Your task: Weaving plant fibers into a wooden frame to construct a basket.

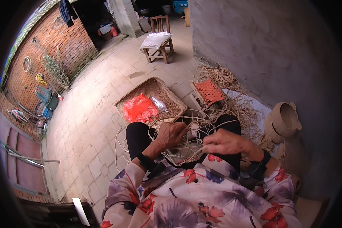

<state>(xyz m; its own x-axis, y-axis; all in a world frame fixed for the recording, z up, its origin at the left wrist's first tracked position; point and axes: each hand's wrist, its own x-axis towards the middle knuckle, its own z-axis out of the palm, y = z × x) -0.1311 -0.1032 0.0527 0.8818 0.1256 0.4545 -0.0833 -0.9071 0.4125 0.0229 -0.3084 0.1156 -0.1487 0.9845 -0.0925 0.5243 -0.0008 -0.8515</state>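
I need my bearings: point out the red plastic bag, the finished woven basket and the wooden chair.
Red plastic bag [140,109]: head view, middle of the crumpled bag.
Woven basket [284,119]: head view, on its side wall by the opening.
Wooden chair [160,23]: head view, on the backrest.

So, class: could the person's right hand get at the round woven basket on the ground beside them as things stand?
Probably yes, once freed: the woven basket sits uncovered off to the right side, with nothing between them. But the right hand is pinching straw strands now.

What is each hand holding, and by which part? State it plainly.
Both hold pale straw strands over the lap: left hand pinches them at the woven knot, right hand grips loose ends.
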